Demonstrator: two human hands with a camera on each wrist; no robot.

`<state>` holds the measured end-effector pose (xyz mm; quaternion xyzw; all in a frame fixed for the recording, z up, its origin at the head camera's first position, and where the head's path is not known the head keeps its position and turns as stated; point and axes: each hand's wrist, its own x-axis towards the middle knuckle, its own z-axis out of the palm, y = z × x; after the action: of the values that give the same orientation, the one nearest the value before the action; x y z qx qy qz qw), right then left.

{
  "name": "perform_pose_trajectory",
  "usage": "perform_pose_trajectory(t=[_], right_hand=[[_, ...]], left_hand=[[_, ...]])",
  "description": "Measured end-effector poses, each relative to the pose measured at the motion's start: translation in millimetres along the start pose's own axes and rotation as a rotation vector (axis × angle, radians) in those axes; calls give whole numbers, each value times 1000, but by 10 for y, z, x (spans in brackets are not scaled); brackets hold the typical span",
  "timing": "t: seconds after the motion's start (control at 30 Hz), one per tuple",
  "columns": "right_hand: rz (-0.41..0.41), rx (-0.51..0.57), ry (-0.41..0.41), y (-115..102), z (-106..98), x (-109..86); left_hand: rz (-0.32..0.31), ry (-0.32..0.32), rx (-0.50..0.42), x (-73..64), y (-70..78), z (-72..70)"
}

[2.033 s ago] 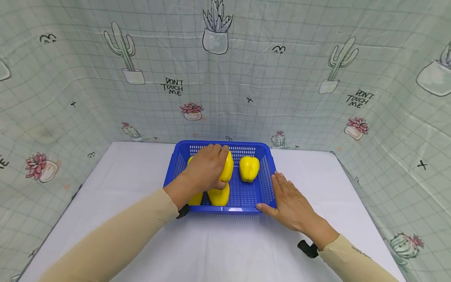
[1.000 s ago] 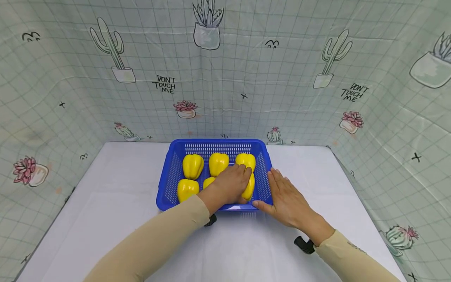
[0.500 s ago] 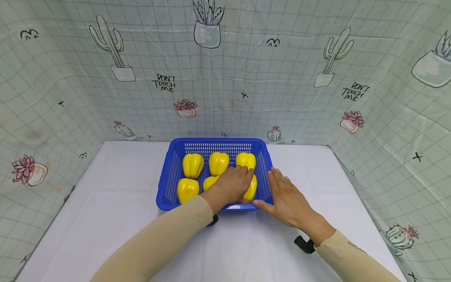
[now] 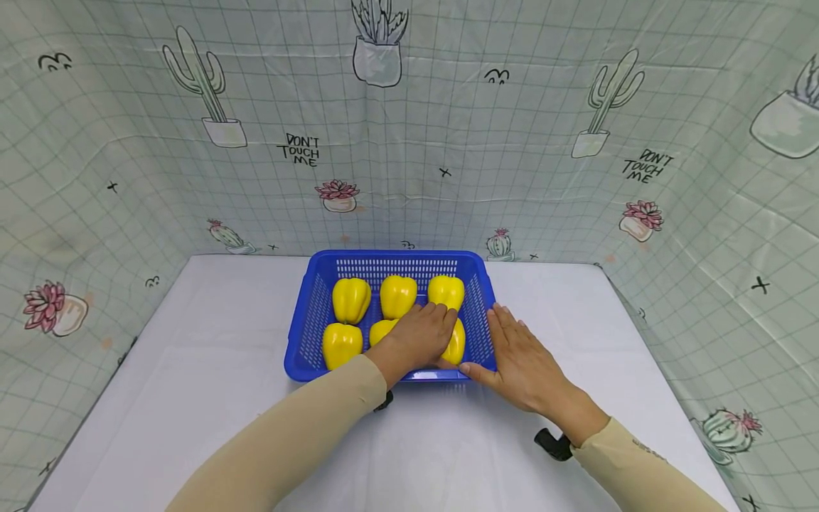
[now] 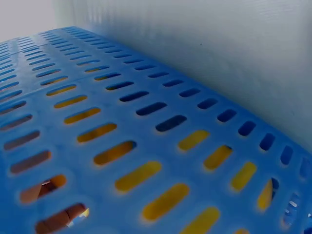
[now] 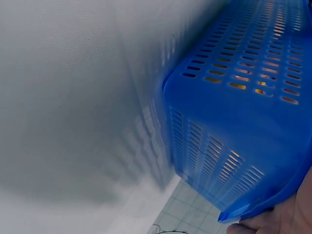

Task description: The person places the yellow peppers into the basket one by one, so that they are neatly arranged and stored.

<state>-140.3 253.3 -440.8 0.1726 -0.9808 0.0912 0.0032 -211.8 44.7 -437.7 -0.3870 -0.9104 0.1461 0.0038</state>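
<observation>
My left hand (image 4: 420, 336) reaches into the blue basket (image 4: 301, 320) and grips a yellow bell pepper (image 4: 456, 344) at its front right corner. The thumb side and much of that bell pepper are hidden behind the hand. Another front bell pepper (image 4: 382, 331) is partly covered by the same hand. My right hand (image 4: 531, 370) lies with straight fingers along the basket's right rim, its thumb at the front corner. In the left wrist view, yellow shows through the slots of the basket wall (image 5: 146, 146). The right wrist view has my right fingers (image 6: 273, 222) at the basket's rim.
More yellow bell peppers sit in the basket: one at back left (image 4: 351, 300), one at back middle (image 4: 398, 296), one at back right (image 4: 446, 291) and one at front left (image 4: 342, 345). A white tablecloth (image 4: 237, 320) lies underneath. A cactus-print curtain (image 4: 409, 142) hangs behind.
My left hand has brought a bell pepper from the basket's middle to its front right, shifting it only slightly in the last half second. The right hand stays at the rim.
</observation>
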Motion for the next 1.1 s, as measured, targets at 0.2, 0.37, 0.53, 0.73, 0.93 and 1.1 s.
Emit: perform_pose_trajectory(t=[0.2,0.37,0.53,0.73,0.93,1.1], right_hand=[[1,-2,-1,4,4,4],[7,1,-5,5,5,2],[7,1,-9,8,6,6],[-7,7,-1,16,7,28],[-9,15,-8,37,19,55],[-10,12,-8,35,16,61]], left_hand=[[0,0,-15,6,-2,4],[-9,-1,-38,6,-2,2],[-9,2,-35,1,-2,2],[-9,15,-39,2,-24,3],[-31,68,-116,-34,-94,-36],[-94,89,-240,-167,-179,-114]])
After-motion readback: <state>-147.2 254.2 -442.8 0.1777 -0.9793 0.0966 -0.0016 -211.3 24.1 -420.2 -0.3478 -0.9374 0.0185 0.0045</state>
